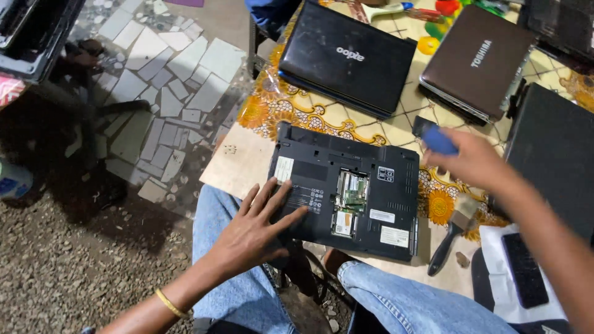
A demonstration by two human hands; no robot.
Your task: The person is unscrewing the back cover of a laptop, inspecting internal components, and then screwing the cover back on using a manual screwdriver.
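A black laptop [365,167] lies upside down at the table's near edge, above my knees. An open bay in its underside shows green circuit boards [350,201]. My left hand [253,229] rests flat on the laptop's left part, fingers spread, holding nothing. My right hand [473,162] hovers above the laptop's right end and grips a small blue object [438,141] with a dark tip; what it is I cannot tell.
Two closed laptops, one black [346,55] and one brown [476,59], lie further back on the yellow flowered tablecloth [322,117]. Another dark laptop [554,154] is at the right. A paintbrush [450,238] and a black phone [525,269] lie near the right edge. Mosaic floor at left.
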